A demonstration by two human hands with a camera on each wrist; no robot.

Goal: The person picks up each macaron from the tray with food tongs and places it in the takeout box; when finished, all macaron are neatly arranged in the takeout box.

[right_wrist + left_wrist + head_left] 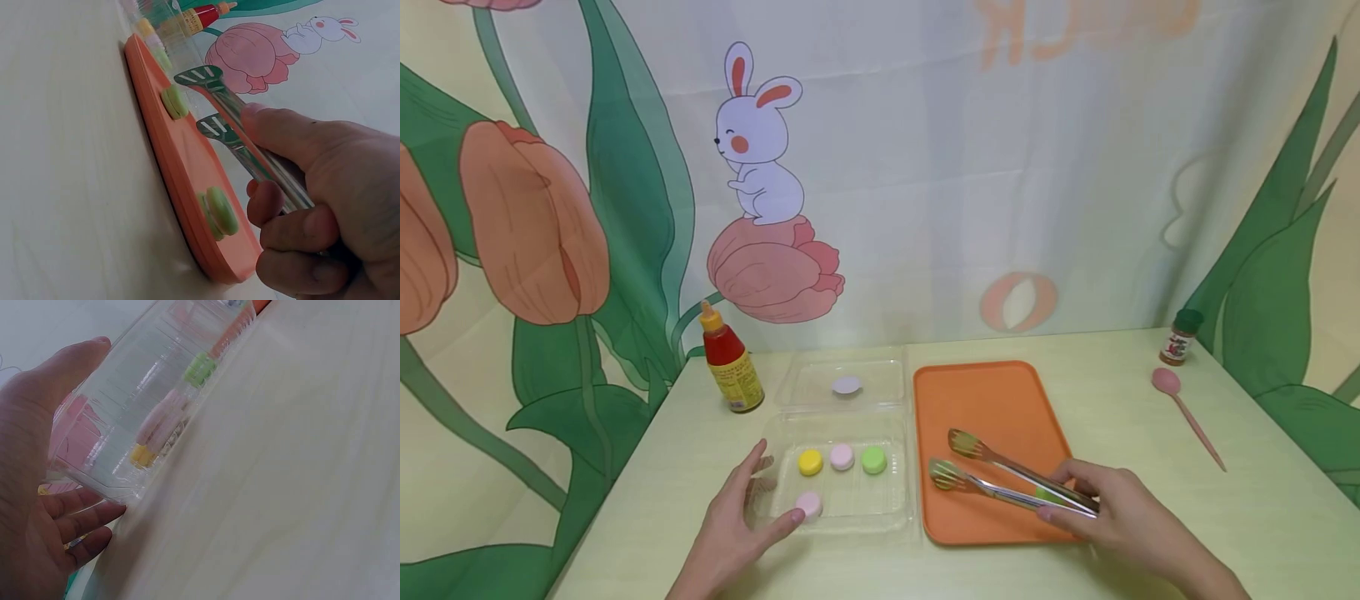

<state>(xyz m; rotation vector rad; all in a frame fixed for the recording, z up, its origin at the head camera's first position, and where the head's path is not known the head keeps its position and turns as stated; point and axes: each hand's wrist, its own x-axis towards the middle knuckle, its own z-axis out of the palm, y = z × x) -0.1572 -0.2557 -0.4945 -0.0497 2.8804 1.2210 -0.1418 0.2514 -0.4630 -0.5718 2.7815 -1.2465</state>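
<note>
My left hand [733,517] rests at the left end of a clear plastic box [125,381], its thumb at the front rim and its fingers spread beside the corner. Inside the box sit a yellow macaron [810,462], a pink macaron [842,457] and a green macaron [874,459] in a row; another pink macaron [809,504] lies near my thumb. My right hand [1112,508] grips metal tongs [269,162] with their arms apart, above an orange tray [992,400]. One green macaron [175,102] on the tray is by the tong tips, another [220,212] below my hand.
The box's lid [808,379] lies folded back with a white oval [847,385] on it. A red sauce bottle [733,367] stands back left. At the right are a small green-capped jar [1181,337] and a pink spoon [1187,412]. A printed curtain hangs behind.
</note>
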